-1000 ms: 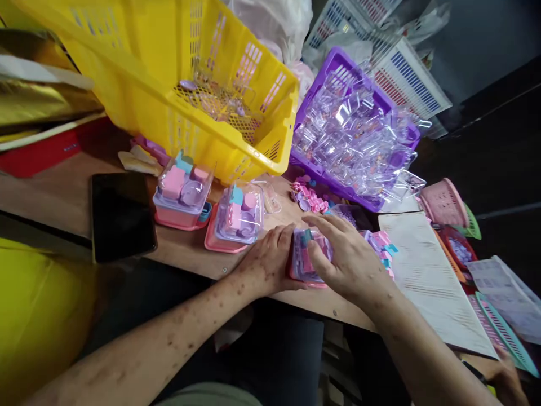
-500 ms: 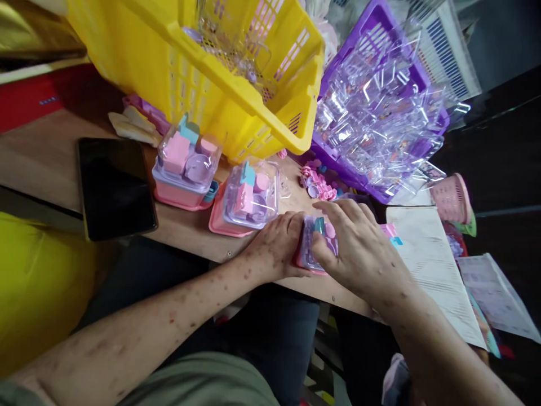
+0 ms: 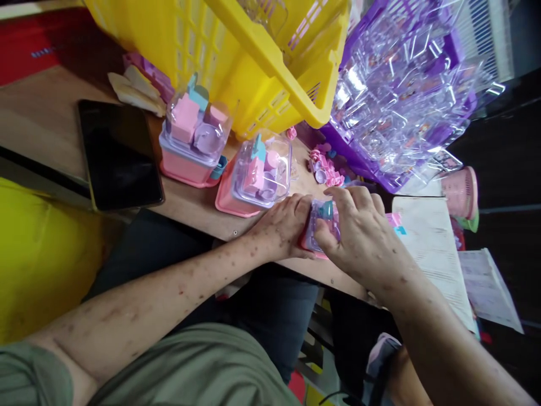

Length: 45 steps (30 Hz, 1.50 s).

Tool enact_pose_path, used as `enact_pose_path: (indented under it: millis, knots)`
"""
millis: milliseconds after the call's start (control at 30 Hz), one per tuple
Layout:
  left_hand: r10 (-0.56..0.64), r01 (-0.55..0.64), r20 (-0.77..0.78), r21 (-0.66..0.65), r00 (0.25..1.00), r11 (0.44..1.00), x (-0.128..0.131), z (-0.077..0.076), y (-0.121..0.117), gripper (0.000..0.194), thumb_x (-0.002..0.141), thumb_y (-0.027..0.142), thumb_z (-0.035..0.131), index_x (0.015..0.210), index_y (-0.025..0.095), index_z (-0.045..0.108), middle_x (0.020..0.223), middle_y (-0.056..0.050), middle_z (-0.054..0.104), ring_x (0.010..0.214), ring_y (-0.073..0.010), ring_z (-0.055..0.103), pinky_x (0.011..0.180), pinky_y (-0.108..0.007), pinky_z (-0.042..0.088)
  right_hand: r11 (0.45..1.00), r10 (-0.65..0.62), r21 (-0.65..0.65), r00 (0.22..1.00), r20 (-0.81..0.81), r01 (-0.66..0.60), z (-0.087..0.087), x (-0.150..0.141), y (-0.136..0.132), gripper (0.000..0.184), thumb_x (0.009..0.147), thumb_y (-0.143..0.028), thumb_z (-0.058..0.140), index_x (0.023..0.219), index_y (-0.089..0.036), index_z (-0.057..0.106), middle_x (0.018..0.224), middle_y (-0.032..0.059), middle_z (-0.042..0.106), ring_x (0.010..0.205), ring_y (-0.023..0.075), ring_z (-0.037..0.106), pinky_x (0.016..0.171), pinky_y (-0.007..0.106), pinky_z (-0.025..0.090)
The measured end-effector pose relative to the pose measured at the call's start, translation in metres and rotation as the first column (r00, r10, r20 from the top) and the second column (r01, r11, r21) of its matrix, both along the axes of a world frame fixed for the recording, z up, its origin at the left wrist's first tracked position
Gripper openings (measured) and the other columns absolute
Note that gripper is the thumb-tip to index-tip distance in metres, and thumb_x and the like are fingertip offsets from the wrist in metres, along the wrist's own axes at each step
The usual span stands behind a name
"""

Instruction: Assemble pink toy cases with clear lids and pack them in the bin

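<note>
At the table's front edge sits a small toy box [image 3: 314,228] with a pink base, a lilac top and little blue and pink pieces under clear plastic. My left hand [image 3: 289,225] is wrapped round its left side. Over its right side curls my right hand [image 3: 359,234], thumb and fingers gripping the top; this hand hides much of the box. Left of my hands stands a similar toy box [image 3: 243,194] with a clear domed cover. Farther left is another covered toy box [image 3: 186,160], a small teal cup [image 3: 218,167] beside it.
Behind the boxes stands a big yellow basket [image 3: 253,67]. A purple basket [image 3: 359,158] heaped with clear plastic covers [image 3: 393,101] is at back right. Small pink pieces [image 3: 327,169] lie before it. A black phone [image 3: 120,155] lies left, an open notebook [image 3: 426,242] right.
The view has shifted, so the baskets and boxes sit higher in the picture. Both hands stay on the same toy box, with little change in grip.
</note>
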<state>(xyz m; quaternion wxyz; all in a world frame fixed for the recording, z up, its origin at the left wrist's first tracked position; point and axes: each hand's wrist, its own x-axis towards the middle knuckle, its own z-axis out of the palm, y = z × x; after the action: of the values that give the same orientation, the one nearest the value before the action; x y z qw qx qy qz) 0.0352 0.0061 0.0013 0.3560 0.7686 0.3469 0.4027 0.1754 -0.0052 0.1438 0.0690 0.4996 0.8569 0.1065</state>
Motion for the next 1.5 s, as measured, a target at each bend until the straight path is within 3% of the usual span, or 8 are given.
enact_pose_path:
  millis: [300, 767, 867, 933, 1033, 1133, 1333, 1500]
  knots:
    - [0.034, -0.035, 0.042, 0.027, 0.999, 0.999, 0.004, -0.004, -0.002, 0.134, 0.065, 0.053, 0.109, 0.162, 0.011, 0.027, 0.16, -0.027, 0.05, 0.152, -0.045, 0.054, 0.126, -0.061, 0.049, 0.946, -0.236, -0.313, 0.847, -0.476, 0.087, -0.008, 0.037, -0.001, 0.054, 0.115, -0.056, 0.049, 0.161, -0.028, 0.052, 0.163, 0.0124, 0.056, 0.154, 0.0366, 0.05, 0.131, 0.062, 0.039]
    - [0.093, -0.097, 0.079, 0.059, 0.993, 0.994, -0.008, 0.006, -0.022, 0.127, 0.079, 0.03, 0.099, 0.172, 0.016, 0.014, 0.169, -0.028, 0.044, 0.16, -0.0442, 0.047, 0.129, -0.065, 0.048, 0.945, -0.322, -0.298, 0.536, -0.781, 0.134, -0.037, 0.025, -0.01, 0.042, 0.115, -0.05, 0.059, 0.154, -0.033, 0.063, 0.159, 0.0059, 0.065, 0.146, 0.029, 0.061, 0.131, 0.055, 0.044]
    - [0.281, -0.285, 0.047, 0.21, 0.958, 0.935, -0.012, 0.017, -0.049, 0.108, 0.092, 0.008, 0.077, 0.175, 0.005, 0.008, 0.176, -0.034, 0.031, 0.17, -0.0421, 0.029, 0.134, -0.065, 0.042, 0.973, -0.229, -0.206, 0.481, -0.846, 0.102, -0.035, 0.011, -0.01, 0.041, 0.118, -0.048, 0.05, 0.155, -0.032, 0.06, 0.161, 0.0066, 0.063, 0.15, 0.0267, 0.058, 0.129, 0.051, 0.046]
    - [0.373, -0.368, 0.065, 0.382, 0.926, 0.847, -0.015, 0.024, -0.066, 0.09, 0.093, -0.001, 0.07, 0.171, 0.003, 0.024, 0.172, -0.033, 0.038, 0.169, -0.0394, 0.032, 0.135, -0.062, 0.04, 0.987, -0.119, -0.044, 0.508, -0.853, 0.157, -0.028, 0.013, -0.007, 0.039, 0.119, -0.045, 0.044, 0.149, -0.029, 0.065, 0.156, 0.0086, 0.066, 0.149, 0.0263, 0.058, 0.13, 0.051, 0.044]
    - [0.208, -0.24, 0.119, 0.527, 0.971, 0.816, -0.016, 0.028, -0.088, 0.056, 0.092, -0.001, 0.071, 0.146, 0.01, 0.057, 0.144, -0.019, 0.065, 0.145, -0.0296, 0.06, 0.13, -0.048, 0.049, 0.885, -0.135, 0.19, 0.624, -0.77, 0.426, -0.021, 0.043, -0.008, 0.043, 0.11, -0.05, 0.056, 0.138, -0.023, 0.072, 0.146, 0.0167, 0.066, 0.144, 0.0339, 0.059, 0.129, 0.059, 0.042]
    - [-0.115, 0.095, 0.03, 0.382, 0.993, 0.919, -0.007, 0.024, -0.105, 0.039, 0.093, 0.009, 0.068, 0.131, 0.016, 0.064, 0.124, -0.01, 0.074, 0.117, -0.0245, 0.072, 0.11, -0.04, 0.064, 0.82, -0.422, 0.004, 0.608, -0.673, 0.573, -0.028, 0.083, -0.022, 0.069, 0.095, -0.063, 0.068, 0.147, -0.018, 0.066, 0.145, 0.0225, 0.067, 0.141, 0.0418, 0.062, 0.123, 0.065, 0.048]
    - [-0.112, 0.111, -0.083, -0.019, 0.99, 0.994, 0.042, 0.003, -0.099, 0.127, 0.085, 0.023, 0.084, 0.176, 0.014, -0.003, 0.185, -0.026, 0.018, 0.174, -0.0421, 0.021, 0.138, -0.063, 0.039, 0.85, -0.526, -0.302, 0.672, -0.521, 0.432, -0.038, 0.117, -0.059, 0.075, 0.095, -0.072, 0.062, 0.15, -0.022, 0.064, 0.141, 0.018, 0.075, 0.128, 0.0419, 0.074, 0.111, 0.06, 0.061]
    - [-0.086, 0.077, -0.024, -0.254, 0.996, 0.964, 0.081, -0.001, -0.062, 0.152, 0.071, 0.04, 0.1, 0.177, 0.009, -0.004, 0.185, -0.031, 0.008, 0.174, -0.05, 0.008, 0.142, -0.071, 0.022, 0.917, -0.399, -0.204, 0.773, -0.494, 0.344, 0.019, 0.112, -0.036, 0.067, 0.1, -0.08, 0.053, 0.14, -0.03, 0.074, 0.143, 0.0135, 0.076, 0.131, 0.0438, 0.074, 0.111, 0.065, 0.062]
